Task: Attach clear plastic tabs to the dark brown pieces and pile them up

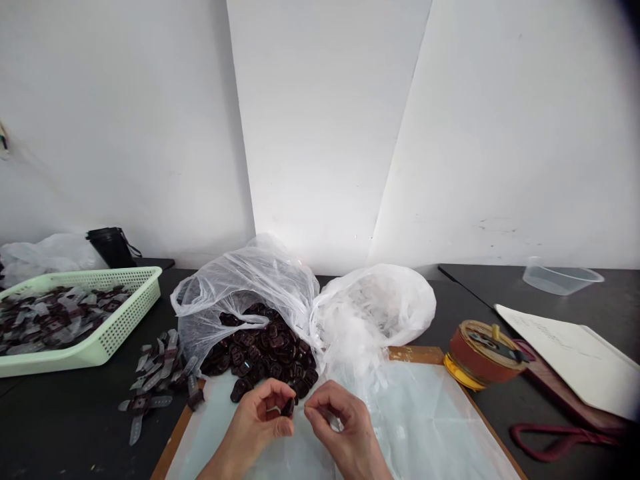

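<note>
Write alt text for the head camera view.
Two bare hands work over a wood-edged board: the left hand pinches a dark plastic piece, close beside the right hand. Behind them, a clear plastic bag opens onto a heap of dark pieces; a pale green basket holds more.

Small dark piece [287, 407] mostly hidden behind the fingers of the left hand [253, 417], its exact shape too small to tell. Anything within the pinch of the right hand [340, 427] impossible to make out. Dark pieces [260, 353] partly covered by a clear plastic bag [235, 293]. Green plastic basket [125, 327] cut off by the left edge, wooden board [173, 433] by the bottom edge, dark red cord [560, 440] dim and soft at lower right.
</note>
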Motion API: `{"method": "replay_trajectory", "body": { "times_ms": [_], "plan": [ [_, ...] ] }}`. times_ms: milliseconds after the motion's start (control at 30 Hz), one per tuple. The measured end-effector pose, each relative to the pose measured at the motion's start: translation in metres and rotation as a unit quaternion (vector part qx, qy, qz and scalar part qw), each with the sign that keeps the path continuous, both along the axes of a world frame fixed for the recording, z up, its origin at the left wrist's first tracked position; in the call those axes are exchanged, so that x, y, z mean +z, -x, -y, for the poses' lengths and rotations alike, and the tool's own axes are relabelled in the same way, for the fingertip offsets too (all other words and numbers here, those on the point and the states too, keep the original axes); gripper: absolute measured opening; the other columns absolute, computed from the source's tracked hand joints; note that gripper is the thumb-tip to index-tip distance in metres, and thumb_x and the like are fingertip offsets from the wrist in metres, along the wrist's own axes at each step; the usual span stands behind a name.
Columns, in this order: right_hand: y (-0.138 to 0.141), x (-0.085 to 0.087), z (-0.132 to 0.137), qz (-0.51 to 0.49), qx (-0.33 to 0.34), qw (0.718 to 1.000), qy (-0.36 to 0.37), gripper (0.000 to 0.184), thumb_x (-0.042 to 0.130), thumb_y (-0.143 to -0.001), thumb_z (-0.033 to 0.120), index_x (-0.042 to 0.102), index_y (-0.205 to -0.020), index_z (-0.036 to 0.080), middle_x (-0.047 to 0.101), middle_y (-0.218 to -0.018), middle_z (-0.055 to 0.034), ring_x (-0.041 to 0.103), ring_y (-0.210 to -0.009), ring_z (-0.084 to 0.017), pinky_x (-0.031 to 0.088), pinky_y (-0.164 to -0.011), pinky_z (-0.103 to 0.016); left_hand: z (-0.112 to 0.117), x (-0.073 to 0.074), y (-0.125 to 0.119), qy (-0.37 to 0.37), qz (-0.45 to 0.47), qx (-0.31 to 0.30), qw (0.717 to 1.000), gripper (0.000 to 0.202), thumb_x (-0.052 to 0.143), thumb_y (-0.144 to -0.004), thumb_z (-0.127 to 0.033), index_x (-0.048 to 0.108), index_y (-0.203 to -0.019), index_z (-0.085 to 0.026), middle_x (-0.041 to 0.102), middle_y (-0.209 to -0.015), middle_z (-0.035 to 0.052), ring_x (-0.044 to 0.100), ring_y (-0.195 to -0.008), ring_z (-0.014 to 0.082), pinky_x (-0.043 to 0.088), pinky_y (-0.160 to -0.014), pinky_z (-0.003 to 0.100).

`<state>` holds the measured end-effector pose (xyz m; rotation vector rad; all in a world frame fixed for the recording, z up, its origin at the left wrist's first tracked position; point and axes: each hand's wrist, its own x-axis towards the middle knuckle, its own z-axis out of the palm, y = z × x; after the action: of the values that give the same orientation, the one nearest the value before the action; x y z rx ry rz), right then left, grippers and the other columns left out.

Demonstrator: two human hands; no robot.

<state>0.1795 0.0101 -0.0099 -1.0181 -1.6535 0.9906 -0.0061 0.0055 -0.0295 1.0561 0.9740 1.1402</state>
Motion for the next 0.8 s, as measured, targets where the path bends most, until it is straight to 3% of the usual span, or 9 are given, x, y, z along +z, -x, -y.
{"method": "replay_trajectory", "body": {
  "times_ms": [533, 800],
  "plan": [
    [0.002, -0.004, 0.000, -0.013, 0.014, 1.000, -0.009, 0.011, 0.061, -0.080, 0.012, 0.065, -0.071, 0.018, 0.062, -0.072, -0.0016, 0.057, -0.064, -0.014, 0.043, -0.058, -0.022, 0.001, 0.003, -0.003, 0.009, -0.001, -0.011, 1.000, 0.057, 0.092, -0.043, -0.050, 0.070, -0.083, -0.016, 0.061, -0.072, -0.0006, 0.052, -0.071, 0.0149, 0.040, -0.064, 0.024],
    [0.002, -0.012, -0.001, -0.058, 0.027, 0.997, 0.051, 0.012, 0.063, -0.085, 0.023, 0.064, -0.074, 0.018, 0.062, -0.074, -0.0026, 0.059, -0.065, -0.016, 0.046, -0.059, -0.025, 0.001, 0.003, -0.004, 0.011, -0.003, -0.012, 1.000, 0.055, 0.092, -0.045, -0.048, 0.069, -0.084, -0.016, 0.061, -0.072, -0.0004, 0.054, -0.072, 0.0155, 0.040, -0.064, 0.025]
  ]
}}
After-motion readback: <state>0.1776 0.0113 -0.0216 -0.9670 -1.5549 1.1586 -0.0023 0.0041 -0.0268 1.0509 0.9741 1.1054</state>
